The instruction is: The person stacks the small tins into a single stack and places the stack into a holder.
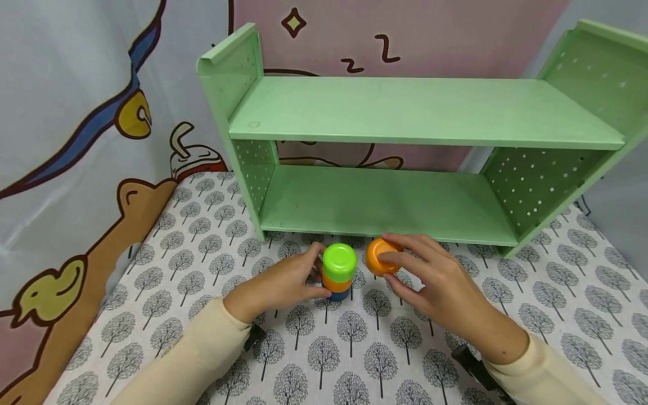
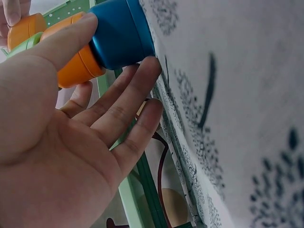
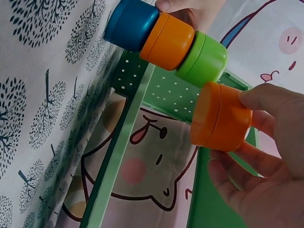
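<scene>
A stack of small round cups stands on the cloth: a blue cup (image 3: 131, 23) at the bottom, an orange cup (image 3: 167, 41) in the middle and a green cup (image 1: 340, 262) on top. My left hand (image 1: 291, 281) holds the stack from the left, its thumb at the joint of the blue and orange cups and its fingers round the far side. To the right of the stack, my right hand (image 1: 430, 275) grips a second orange cup (image 3: 222, 117) between thumb and fingers. This cup is held tilted, near the green cup's height and apart from it in the head view.
A green two-level shelf (image 1: 385, 109) stands just behind the hands. The tree-print cloth (image 1: 324, 354) covers the table surface. A curtain with cartoon drawings (image 1: 66, 84) hangs at the left and back.
</scene>
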Motion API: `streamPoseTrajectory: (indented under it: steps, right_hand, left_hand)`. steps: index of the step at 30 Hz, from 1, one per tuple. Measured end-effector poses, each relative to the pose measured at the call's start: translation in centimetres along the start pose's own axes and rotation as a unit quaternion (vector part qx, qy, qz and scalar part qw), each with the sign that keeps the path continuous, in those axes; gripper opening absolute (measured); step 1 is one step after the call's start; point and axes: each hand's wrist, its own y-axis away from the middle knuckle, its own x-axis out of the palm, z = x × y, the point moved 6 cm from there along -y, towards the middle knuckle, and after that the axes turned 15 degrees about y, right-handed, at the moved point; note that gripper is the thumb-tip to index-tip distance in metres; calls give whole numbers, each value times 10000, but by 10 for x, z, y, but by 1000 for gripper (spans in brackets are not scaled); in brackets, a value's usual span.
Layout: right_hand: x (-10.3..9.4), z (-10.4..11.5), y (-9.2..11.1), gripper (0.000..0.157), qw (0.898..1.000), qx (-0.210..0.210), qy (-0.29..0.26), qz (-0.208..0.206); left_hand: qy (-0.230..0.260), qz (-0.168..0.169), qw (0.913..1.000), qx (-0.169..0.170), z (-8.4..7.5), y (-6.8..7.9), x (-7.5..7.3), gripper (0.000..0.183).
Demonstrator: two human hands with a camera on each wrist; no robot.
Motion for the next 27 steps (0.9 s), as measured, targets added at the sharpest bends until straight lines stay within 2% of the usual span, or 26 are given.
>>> streamPoseTrajectory:
  steps: [5, 12, 27]
  right_hand:
    - [0, 1, -2, 23, 9999, -63, -17, -76]
    - [1, 3, -4, 26, 10000, -39, 13, 20]
    - [4, 4, -5, 22, 9999, -130, 10, -113]
  left_hand:
    - [20, 2, 10000, -8, 1, 0, 0, 66]
    - [52, 14, 10000, 11, 0, 0, 0, 65]
    - [3, 18, 10000, 15, 1, -1, 0, 65]
